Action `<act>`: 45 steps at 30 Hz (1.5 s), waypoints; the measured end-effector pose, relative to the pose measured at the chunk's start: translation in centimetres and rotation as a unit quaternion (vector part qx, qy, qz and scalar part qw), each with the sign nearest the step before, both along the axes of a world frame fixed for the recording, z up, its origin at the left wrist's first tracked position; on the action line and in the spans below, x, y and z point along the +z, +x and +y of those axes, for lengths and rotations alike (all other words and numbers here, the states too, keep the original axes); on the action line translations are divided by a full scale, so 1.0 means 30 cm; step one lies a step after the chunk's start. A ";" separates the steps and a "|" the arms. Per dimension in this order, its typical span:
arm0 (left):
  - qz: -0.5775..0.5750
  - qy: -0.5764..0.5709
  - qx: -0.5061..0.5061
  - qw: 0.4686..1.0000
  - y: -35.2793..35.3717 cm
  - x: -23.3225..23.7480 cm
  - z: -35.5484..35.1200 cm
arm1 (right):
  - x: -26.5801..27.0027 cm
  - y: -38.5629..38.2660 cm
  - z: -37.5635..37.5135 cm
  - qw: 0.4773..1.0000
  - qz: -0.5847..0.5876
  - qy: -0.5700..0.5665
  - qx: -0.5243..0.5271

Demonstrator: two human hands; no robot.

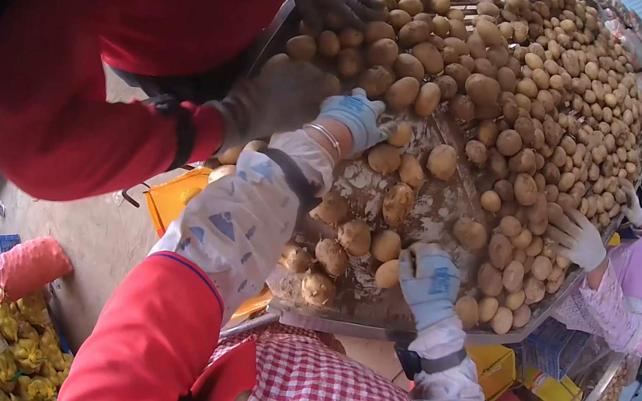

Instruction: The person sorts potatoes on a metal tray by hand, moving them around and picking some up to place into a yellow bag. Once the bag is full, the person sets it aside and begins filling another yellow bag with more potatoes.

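Note:
Light blue gloves cover both of my hands. My left hand (355, 119) reaches far forward over the sorting table (456, 193), its thumb side right at a small potato (400, 134) and its fingers apart. Larger potatoes (402, 93) lie just beyond it. Closer to the table's front edge is my right hand (429, 283), fingers loosely bent, beside a potato (387, 274). Between the two hands, several soil-covered potatoes (354, 238) rest on the dirty tabletop. A dense heap of potatoes (556, 95) spreads over the back and right.
At the left, a person in red (192, 4) works with dark-gloved hands (332, 1) close by my left arm. Across on the right, a person in pink (627, 283) has a white-gloved hand (578, 238) on the potatoes. Yellow crates (492, 366) stand below the table edge.

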State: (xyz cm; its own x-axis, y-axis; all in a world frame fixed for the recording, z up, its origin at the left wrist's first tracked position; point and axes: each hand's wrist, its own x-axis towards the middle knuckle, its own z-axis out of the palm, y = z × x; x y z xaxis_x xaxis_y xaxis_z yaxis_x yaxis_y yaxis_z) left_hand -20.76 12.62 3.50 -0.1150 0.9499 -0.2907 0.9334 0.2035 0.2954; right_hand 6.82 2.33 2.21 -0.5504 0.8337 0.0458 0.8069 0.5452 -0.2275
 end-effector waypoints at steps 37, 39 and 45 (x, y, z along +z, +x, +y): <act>-0.558 0.173 0.001 0.811 0.419 0.071 -0.370 | 0.052 0.135 -0.133 0.289 0.716 -0.539 -0.338; -0.330 0.200 -0.175 0.905 0.467 0.089 -0.431 | 0.080 0.112 -0.146 0.282 0.726 -0.527 -0.340; -0.326 0.051 -0.282 0.901 0.547 0.215 -0.469 | 0.039 0.284 -0.251 0.273 0.736 -0.573 -0.233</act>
